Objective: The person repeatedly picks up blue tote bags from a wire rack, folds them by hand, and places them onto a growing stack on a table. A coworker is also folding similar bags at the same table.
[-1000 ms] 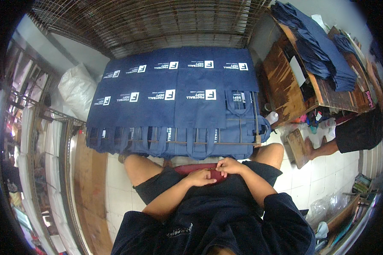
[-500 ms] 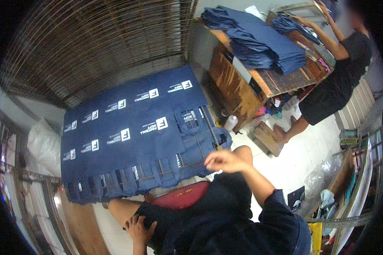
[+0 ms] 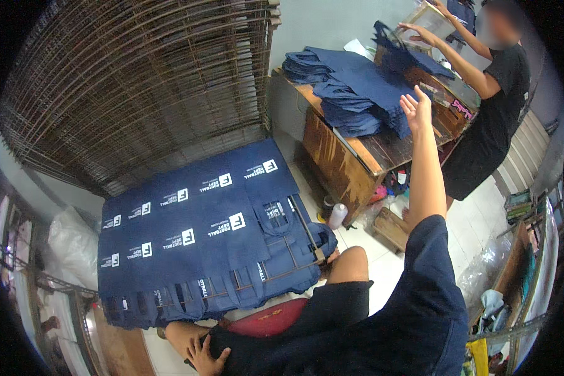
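Observation:
My right arm is stretched out ahead, and my right hand (image 3: 418, 114) hangs in the air with its fingers apart, holding nothing. It is nearest to a pile of navy fabric pieces (image 3: 357, 94) on a worn wooden table (image 3: 333, 149). My left hand (image 3: 205, 356) lies with spread fingers on my dark shorts (image 3: 269, 351) at the thigh. In front of me, navy tote bags (image 3: 191, 216) with white prints are spread in overlapping rows on a wire rack (image 3: 306, 229). Their handles trail toward my knees.
Wire racks (image 3: 163, 81) are raised behind the bags. A co-worker (image 3: 492, 119) stands at the table's right side, one hand over dark fabric, the other at a frame (image 3: 433, 25). A white bottle (image 3: 338, 215) and a wooden stool (image 3: 390, 230) are on the floor. Clear plastic (image 3: 72, 244) is at left.
My right hand has moved up and forward, from near my knee toward the table. The view has shifted upward. The co-worker's hand has lifted, with dark fabric raised below it. My left hand stays on my thigh.

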Motion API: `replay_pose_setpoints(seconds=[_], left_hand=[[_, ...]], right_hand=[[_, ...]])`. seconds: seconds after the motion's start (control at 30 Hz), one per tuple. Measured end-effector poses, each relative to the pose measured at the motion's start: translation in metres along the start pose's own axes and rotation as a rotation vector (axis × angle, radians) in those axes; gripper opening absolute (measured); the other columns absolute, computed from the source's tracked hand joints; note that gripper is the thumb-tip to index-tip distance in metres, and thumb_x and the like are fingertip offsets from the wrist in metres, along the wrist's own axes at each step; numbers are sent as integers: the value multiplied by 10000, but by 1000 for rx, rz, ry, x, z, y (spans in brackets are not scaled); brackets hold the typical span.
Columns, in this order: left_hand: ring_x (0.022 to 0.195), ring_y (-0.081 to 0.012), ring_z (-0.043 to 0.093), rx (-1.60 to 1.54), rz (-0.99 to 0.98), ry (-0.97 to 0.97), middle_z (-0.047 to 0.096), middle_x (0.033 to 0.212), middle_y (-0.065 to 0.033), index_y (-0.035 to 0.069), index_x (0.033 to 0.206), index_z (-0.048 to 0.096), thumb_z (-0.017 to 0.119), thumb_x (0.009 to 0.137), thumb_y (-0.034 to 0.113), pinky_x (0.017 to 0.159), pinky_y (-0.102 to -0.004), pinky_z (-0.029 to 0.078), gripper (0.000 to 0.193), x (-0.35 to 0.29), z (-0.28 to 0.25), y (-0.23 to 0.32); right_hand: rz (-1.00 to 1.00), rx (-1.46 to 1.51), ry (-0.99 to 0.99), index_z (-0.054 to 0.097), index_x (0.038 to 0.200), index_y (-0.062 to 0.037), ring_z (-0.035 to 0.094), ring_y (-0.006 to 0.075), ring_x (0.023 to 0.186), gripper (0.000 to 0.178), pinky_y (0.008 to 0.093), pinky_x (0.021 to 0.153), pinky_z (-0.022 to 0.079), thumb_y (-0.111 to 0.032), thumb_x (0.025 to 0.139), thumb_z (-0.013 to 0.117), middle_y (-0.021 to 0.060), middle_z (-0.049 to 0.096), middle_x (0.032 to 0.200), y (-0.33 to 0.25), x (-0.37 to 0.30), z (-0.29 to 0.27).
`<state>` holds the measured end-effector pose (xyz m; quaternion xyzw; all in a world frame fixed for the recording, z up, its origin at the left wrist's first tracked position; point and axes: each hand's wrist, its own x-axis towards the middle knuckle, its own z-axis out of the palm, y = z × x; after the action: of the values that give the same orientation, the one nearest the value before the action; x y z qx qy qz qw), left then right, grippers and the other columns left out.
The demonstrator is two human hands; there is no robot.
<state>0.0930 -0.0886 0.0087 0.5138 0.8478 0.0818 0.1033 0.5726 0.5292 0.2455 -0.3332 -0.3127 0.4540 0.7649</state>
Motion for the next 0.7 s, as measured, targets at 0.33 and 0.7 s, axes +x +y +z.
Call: replay_pose_setpoints(seconds=[0.33,0.7], left_hand=[[1288,-350,304,-119,-134,-23,468,1283,-85,126,1168,595,666,663,592,1057,-547,163,692,0,3,5],[1240,-353,356,-95,-124,42,523,1224,-71,144,1129,630,648,680,581,1032,-533,207,626,7,2,16]], right_hand=[[35,-634,340,582,1112,-24,628,312,896,394,418,681,570,-193,761,638,190,536,1159,32,56,15],[-223,-2037,111,619,1097,-63,529,316,1124,367,432,897,457,-265,796,561,137,610,1145,24,59,20]])
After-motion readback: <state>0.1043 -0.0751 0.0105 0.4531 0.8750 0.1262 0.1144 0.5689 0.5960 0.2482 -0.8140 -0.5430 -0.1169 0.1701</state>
